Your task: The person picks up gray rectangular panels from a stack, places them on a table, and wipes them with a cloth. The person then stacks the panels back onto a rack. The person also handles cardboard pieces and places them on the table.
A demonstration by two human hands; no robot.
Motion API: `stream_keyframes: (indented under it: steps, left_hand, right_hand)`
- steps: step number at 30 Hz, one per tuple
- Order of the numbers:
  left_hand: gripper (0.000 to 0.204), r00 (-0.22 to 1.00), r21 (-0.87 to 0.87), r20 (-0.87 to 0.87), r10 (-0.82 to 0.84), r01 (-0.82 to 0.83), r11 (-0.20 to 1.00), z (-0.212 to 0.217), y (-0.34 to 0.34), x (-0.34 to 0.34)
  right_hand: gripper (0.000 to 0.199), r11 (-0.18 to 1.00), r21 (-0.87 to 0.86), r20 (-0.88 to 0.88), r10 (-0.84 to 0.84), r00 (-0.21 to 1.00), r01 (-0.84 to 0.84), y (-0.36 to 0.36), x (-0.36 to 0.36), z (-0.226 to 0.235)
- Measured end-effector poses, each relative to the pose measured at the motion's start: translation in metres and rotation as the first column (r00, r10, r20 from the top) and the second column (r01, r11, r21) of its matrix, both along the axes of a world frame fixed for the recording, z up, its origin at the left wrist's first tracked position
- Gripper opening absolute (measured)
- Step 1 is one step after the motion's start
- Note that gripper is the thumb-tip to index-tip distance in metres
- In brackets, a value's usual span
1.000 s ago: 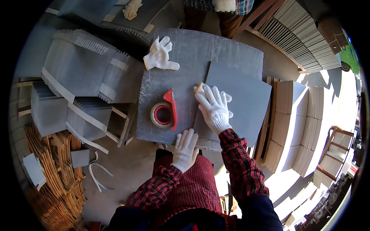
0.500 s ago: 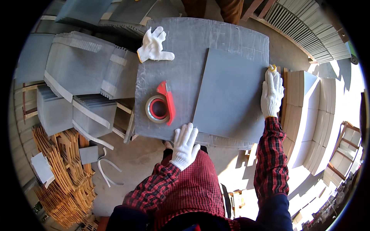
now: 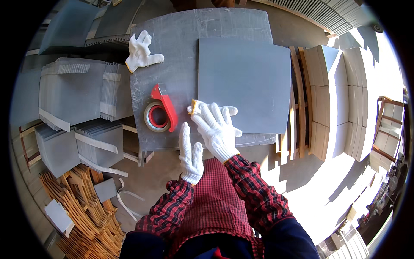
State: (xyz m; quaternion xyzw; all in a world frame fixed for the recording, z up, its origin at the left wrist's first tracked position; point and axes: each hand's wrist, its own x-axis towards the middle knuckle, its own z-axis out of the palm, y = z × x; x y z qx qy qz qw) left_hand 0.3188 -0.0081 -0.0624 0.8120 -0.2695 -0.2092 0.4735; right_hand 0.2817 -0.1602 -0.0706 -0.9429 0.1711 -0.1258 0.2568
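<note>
My gloved right hand [image 3: 215,133] is over the near left part of a flat grey sheet [image 3: 243,82]. It holds a loose white glove [image 3: 231,111], whose yellow-edged cuff and finger ends stick out from beneath my fingers. My left hand [image 3: 191,157], also in a white knit glove, is at the table's near edge with its fingers stretched out and holds nothing. A red tape dispenser [image 3: 170,113] with a roll of tape lies left of the sheet. At the table's far left corner rests another white glove [image 3: 140,51].
The sheet lies on a grey-covered table [image 3: 177,77]. Strapped stacks of grey sheets [image 3: 73,88] stand to the left, above piled wooden pieces [image 3: 86,207]. Stacked pale blocks [image 3: 321,103] are at the right beside upright wooden slats [image 3: 297,99].
My right hand has moved left from the sheet's right edge, bringing the loose glove along. My left hand has drawn back off the table top. The sheet now lies straighter in view.
</note>
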Motion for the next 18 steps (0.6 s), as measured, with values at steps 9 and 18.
stream_keyframes:
  steps: [9, 18]
  left_hand:
    - [0.057, 0.851, 0.152, 0.426, -0.306, 0.266, 0.952, -0.034, -0.060, 0.041]
    - [0.056, 0.727, 0.370, 0.567, -0.387, 0.195, 0.908, -0.049, -0.082, 0.034]
  right_hand:
    - [0.046, 0.975, -0.069, -0.150, -0.220, 0.964, 0.212, -0.046, -0.094, 0.008]
    - [0.036, 0.818, -0.338, 0.152, -0.440, 0.885, 0.465, -0.246, -0.029, -0.040]
